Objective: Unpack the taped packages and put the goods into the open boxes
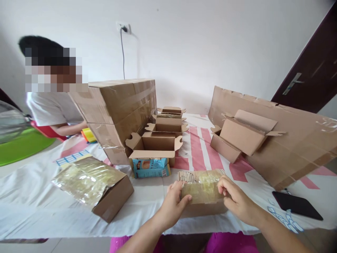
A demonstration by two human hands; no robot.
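Note:
A small closed cardboard box (203, 196), covered on top with clear tape, lies at the near edge of the table. My left hand (173, 205) grips its left end, thumb on top and fingers curled round the side. Closed fingers of my right hand (235, 200) press on its right end. A second taped box (98, 186) lies to the left. A blue packet (150, 168) rests just behind my hands, in front of an open small box (154, 144).
Several open small boxes line up behind toward the wall. A big taped carton (118, 112) stands left, flattened cardboard (289, 140) leans right with an open box (243, 135) before it. A black phone (297, 205) lies right. Another person sits far left beside a green basin (21, 146).

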